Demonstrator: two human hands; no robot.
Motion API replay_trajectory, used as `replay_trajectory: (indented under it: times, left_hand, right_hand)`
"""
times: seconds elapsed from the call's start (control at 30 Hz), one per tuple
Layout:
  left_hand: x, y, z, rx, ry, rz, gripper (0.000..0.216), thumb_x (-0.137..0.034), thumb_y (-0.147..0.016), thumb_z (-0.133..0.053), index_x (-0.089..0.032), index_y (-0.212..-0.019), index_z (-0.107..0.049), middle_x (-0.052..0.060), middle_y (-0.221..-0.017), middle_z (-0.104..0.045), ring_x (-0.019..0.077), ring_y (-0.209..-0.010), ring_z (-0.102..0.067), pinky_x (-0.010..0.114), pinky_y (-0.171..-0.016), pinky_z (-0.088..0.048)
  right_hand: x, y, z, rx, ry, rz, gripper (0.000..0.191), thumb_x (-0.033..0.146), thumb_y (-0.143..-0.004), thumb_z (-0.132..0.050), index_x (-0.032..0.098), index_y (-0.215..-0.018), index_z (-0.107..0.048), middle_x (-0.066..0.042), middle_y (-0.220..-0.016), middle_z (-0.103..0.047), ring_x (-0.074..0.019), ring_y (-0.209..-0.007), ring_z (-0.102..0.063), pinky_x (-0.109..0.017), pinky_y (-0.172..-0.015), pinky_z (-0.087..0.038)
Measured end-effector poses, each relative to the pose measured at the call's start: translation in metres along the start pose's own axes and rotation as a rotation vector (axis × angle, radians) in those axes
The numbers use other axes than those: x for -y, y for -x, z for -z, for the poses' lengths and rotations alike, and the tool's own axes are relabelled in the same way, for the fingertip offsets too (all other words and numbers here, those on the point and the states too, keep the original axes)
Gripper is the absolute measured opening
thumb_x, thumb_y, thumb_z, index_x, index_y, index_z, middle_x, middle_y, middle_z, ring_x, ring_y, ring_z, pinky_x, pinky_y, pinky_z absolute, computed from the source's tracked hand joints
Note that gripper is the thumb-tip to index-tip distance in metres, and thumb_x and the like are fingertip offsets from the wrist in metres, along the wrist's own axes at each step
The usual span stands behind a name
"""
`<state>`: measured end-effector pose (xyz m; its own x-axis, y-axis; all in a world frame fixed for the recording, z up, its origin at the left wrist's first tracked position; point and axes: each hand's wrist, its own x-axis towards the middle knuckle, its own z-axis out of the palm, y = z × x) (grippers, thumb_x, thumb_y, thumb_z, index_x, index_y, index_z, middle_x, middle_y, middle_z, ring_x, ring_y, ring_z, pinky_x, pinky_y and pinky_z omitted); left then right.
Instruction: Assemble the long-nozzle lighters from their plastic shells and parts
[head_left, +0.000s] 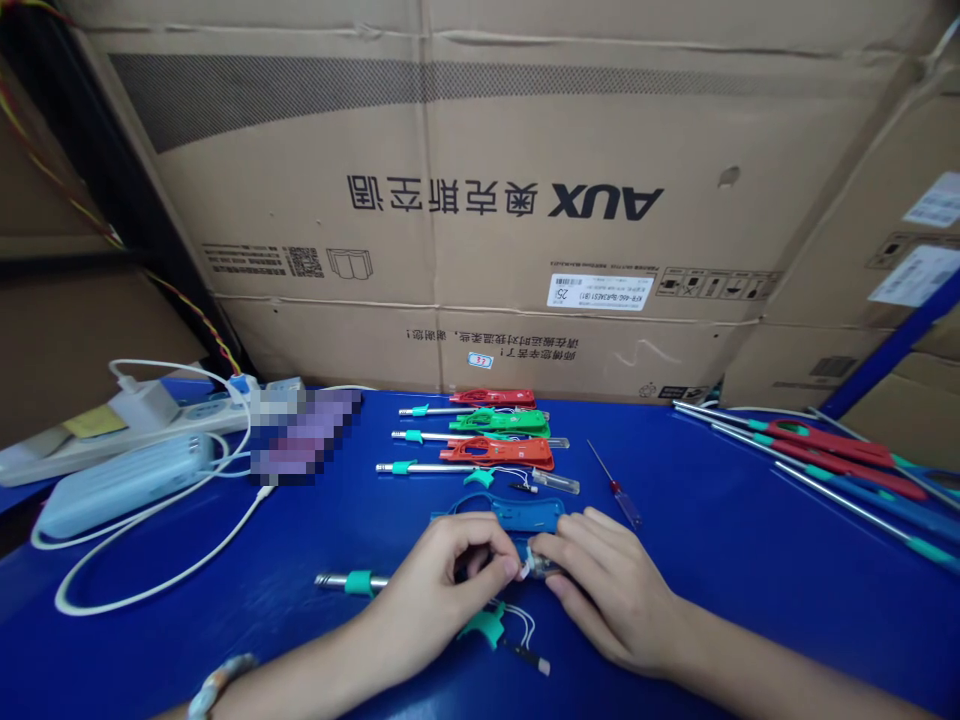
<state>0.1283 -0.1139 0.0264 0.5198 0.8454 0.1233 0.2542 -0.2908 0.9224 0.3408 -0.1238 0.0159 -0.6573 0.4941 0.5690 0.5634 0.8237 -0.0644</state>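
My left hand (pixel 442 575) is closed, its thumb and forefinger pinched at a small white piece too tiny to make out. Beside it, my right hand (pixel 611 585) grips a clear plastic lighter fuel tank (pixel 541 566), whose far end is covered by the fingers. Just beyond both hands lies a blue lighter handle shell (pixel 529 514). A metal lighter tube (pixel 334 580) with a green sleeve runs under my left wrist. Below the hands rest a green trigger (pixel 486 626) and a black igniter (pixel 529 657) with white wires.
Farther back lie red (pixel 495 398), green (pixel 510 422) and orange (pixel 499 453) lighter shells with tubes and loose parts. A screwdriver (pixel 619 492) is right of them. Several long lighters (pixel 832 455) lie at right. A power bank (pixel 127 485) and white cables are at left; cardboard (pixel 480 130) stands behind.
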Motion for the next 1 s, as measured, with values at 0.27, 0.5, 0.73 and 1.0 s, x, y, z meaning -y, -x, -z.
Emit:
replay_trajectory:
  times: [0.27,0.5,0.73,1.0]
  left_hand:
    - [0.0017,-0.0002,-0.0002,0.002,-0.033,0.002,0.026,-0.033,-0.087,-0.052,-0.015,-0.069,-0.059,-0.003,-0.062,-0.045,0.0113,-0.057,-0.036,0.023,-0.052,-0.026]
    - [-0.0023,0.0004,-0.0009,-0.001,-0.082,-0.028,0.024,-0.026,-0.087,-0.051,-0.015,-0.065,-0.055,-0.004,-0.061,-0.045,0.0103,-0.055,-0.036,0.022,-0.052,-0.026]
    - [-0.0012,0.0014,-0.0019,-0.013,-0.168,-0.085,0.020,-0.016,-0.086,-0.049,-0.016,-0.066,-0.053,-0.004,-0.062,-0.047,0.0103,-0.058,-0.041,0.021,-0.054,-0.028]
    - [0.0015,0.0013,-0.0013,0.019,-0.213,-0.096,0.021,-0.016,-0.088,-0.048,-0.016,-0.067,-0.050,-0.003,-0.065,-0.047,0.0107,-0.060,-0.043,0.021,-0.056,-0.030]
  right_hand:
    - [-0.0006,-0.0008,-0.0014,-0.020,-0.005,0.013,0.022,0.018,-0.096,-0.035,0.014,-0.105,-0.054,-0.007,-0.082,-0.063,-0.0192,-0.071,-0.054,-0.031,-0.066,-0.036]
    - [-0.0006,0.0010,-0.0023,0.011,0.002,0.019,0.022,0.017,-0.095,-0.037,0.014,-0.105,-0.055,-0.007,-0.080,-0.061,-0.0194,-0.071,-0.051,-0.031,-0.065,-0.034]
    - [0.0001,-0.0010,-0.0013,0.000,0.025,0.044,0.023,0.017,-0.095,-0.036,0.013,-0.104,-0.057,-0.006,-0.077,-0.059,-0.0184,-0.068,-0.050,-0.030,-0.063,-0.033]
    - [0.0004,-0.0013,-0.0011,0.000,0.093,0.094,0.025,0.018,-0.094,-0.037,0.011,-0.103,-0.059,-0.006,-0.075,-0.058,-0.0186,-0.067,-0.049,-0.030,-0.062,-0.033]
